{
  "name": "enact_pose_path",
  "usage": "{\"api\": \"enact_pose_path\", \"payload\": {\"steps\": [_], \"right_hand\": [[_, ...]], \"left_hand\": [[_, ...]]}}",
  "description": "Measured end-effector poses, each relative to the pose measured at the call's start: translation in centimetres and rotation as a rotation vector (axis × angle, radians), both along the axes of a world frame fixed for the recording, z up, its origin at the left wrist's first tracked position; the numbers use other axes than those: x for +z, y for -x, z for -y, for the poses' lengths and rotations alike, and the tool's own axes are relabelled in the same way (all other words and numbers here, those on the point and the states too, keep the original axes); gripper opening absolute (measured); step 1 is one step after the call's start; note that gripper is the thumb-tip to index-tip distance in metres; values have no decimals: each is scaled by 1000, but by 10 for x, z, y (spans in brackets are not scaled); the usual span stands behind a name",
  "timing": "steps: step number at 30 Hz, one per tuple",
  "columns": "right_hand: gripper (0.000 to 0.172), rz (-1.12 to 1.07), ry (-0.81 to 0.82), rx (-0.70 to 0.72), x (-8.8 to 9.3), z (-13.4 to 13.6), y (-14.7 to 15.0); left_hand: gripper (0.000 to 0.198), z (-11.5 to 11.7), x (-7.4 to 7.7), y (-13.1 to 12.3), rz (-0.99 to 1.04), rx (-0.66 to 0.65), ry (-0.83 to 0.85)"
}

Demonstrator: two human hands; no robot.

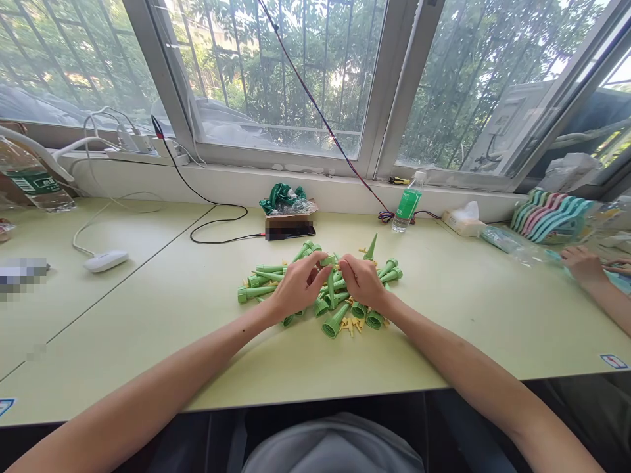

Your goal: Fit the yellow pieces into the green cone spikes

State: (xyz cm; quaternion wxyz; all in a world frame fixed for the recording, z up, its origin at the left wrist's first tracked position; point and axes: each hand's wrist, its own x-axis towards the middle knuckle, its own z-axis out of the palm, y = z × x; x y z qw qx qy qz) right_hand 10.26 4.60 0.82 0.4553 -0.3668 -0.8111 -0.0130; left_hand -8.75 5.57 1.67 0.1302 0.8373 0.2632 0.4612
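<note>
Both the left hand [300, 282] and the right hand [363, 281] are held close together over the tabletop [444, 295], a green cone [330, 279] pinched in the left; whether anything is gripped by the right cannot be told. More cones [335, 323] and small yellow pieces [351, 325] are strewn beneath and around them. Beyond, a bottle [407, 205] is stood near the window.

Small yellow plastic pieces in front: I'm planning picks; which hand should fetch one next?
Probably the right hand: it is nearer those small yellow plastic pieces, while the left hand holds a green plastic cone.
</note>
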Motion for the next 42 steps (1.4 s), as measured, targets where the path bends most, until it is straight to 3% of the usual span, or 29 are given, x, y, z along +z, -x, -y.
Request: {"api": "enact_pose_path", "payload": {"steps": [11,22,27,32,38,42], "right_hand": [[35,0,-8,-15,-3,-2,0],[36,-7,-28,-8,0,-1,1],[33,-37,4,-30,0,0,1],[16,-89,41,-8,2,3,3],[20,-49,56,-14,1,2,3],[20,-9,14,-13,-1,0,2]], "left_hand": [[15,4,0,1,-111,-30,-193],[14,6,1,2,-158,-67,-217],[12,7,4,-2,-46,-37,-116],[14,7,8,-3,57,11,110],[25,5,8,-4,276,-108,459],[26,5,10,-4,345,-164,581]]}}
